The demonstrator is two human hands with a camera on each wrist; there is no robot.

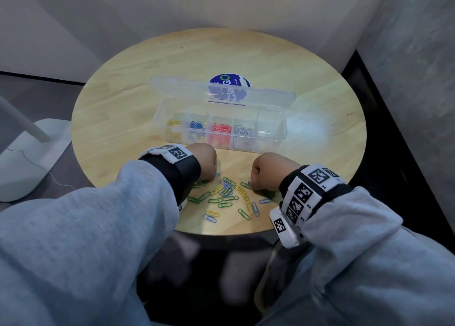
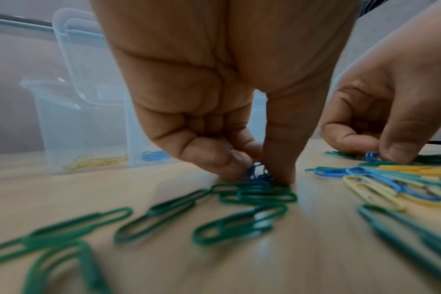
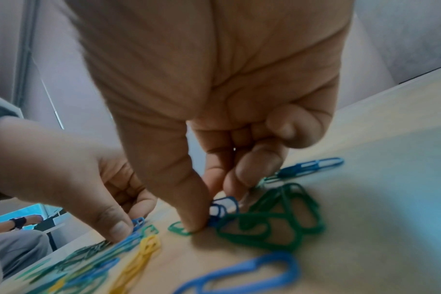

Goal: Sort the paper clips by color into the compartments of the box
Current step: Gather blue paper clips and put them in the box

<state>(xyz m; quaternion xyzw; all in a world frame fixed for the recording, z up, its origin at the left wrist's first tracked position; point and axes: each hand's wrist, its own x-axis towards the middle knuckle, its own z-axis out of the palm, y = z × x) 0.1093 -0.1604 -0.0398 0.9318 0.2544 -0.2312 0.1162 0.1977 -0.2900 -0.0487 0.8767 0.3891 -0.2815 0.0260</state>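
Note:
A clear box (image 1: 280,138) stands open mid-table, lid (image 1: 187,89) tipped back. Its compartments hold yellow (image 1: 174,122), blue (image 1: 196,125), red (image 1: 221,129) and white clips (image 1: 243,131); the rightmost one (image 1: 269,126) looks empty. Loose green, blue and yellow clips (image 1: 227,194) lie in front of the box. My left hand (image 2: 256,176) pinches a blue clip (image 2: 255,171) between thumb and forefinger, over some green clips (image 2: 259,194). My right hand (image 3: 213,210) pinches another blue clip (image 3: 224,206) beside a heap of green ones (image 3: 277,220). Both hands (image 1: 205,164) (image 1: 264,171) hover fingers-down over the pile.
The round wooden table (image 1: 118,109) has its front edge just behind the loose clips. A blue round sticker (image 1: 229,80) shows behind the lid. A white lamp base (image 1: 32,158) sits on the floor at left. Walls close in at the back and right.

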